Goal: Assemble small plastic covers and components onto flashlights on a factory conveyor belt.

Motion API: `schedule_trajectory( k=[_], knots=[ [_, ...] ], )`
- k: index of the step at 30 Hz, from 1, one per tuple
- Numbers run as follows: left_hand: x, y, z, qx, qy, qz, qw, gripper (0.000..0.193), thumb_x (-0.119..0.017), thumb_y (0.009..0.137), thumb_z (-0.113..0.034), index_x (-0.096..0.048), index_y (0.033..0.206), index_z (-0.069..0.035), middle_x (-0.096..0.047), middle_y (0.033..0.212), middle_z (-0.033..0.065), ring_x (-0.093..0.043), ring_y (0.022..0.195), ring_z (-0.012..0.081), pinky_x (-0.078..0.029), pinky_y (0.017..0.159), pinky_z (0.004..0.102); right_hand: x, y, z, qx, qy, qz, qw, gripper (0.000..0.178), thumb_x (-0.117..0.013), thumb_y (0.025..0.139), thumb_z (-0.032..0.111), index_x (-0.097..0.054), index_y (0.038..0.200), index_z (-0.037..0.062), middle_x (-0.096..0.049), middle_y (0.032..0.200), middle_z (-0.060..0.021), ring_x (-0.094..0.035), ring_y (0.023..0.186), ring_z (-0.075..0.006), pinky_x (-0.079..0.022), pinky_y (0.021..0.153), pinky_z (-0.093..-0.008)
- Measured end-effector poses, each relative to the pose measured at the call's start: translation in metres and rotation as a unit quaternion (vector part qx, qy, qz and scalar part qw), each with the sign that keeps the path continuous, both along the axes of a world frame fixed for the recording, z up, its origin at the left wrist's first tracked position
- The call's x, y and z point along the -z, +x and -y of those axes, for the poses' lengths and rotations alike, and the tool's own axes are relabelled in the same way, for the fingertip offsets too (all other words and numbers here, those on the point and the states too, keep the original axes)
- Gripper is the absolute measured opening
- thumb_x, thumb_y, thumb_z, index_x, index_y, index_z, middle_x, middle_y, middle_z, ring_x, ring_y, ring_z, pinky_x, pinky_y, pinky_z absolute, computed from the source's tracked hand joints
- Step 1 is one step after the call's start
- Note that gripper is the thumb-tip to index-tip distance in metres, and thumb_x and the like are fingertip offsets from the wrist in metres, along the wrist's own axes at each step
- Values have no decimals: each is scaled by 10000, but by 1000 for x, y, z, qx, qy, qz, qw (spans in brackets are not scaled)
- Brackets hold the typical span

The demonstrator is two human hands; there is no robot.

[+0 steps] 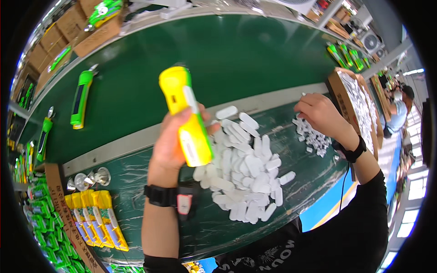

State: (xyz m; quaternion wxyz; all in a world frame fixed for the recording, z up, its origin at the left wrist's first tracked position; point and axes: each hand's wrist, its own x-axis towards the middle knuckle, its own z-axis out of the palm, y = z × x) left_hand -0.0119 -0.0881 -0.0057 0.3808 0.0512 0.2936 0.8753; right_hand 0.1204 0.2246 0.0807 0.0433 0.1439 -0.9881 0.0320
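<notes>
My left hand is wrapped around a yellow flashlight body, raised above the bench with its wide end pointing away. A slot and a pale strip show on its upper face. My right hand is at the pile of small white plastic pieces, its fingers pinched together. A tiny white piece shows at the fingertips. Between my hands lies a heap of oblong white plastic covers, partly behind the flashlight body.
A green conveyor belt crosses beyond the bench, with a green flashlight on it. Silver reflector cups and several yellow half shells lie at left beside a box of green parts. A cardboard box of white parts stands at right.
</notes>
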Motion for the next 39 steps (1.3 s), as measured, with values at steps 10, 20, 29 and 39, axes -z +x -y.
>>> schedule_trajectory(
  k=[10,20,29,39],
  knots=[
    [-6,3,-4,40,43,-12,998,436,-571,878,-207,-391,1222,-9,-444,942,58,-426,705,112,-407,635,242,20,42,-12,-70,-66,84,992,203,-687,693,115,-523,795,50,-520,777,-93,-558,752,-300,-449,655,-390],
    [-15,7,-4,12,-71,-112,991,646,-605,671,-48,-376,1273,4,-517,1029,107,-523,780,187,-474,674,314,16,29,20,8,-283,88,955,261,-504,747,-154,-576,943,2,-481,846,-87,-548,704,-211,-484,622,-288],
    [-15,5,0,13,-99,-142,985,565,-678,692,-37,-431,1200,-27,-583,1012,92,-608,822,176,-491,703,306,15,-34,84,4,-522,122,844,100,-564,845,-63,-583,923,-4,-510,893,-24,-529,797,-74,-447,690,-202],
    [-12,6,-9,-31,-125,-214,968,534,-633,731,-11,-403,1212,-30,-572,935,86,-626,742,172,-507,648,295,25,-88,139,12,-643,101,759,154,-593,805,-87,-570,953,-48,-591,929,-75,-614,847,-134,-521,780,-260]
  ],
)
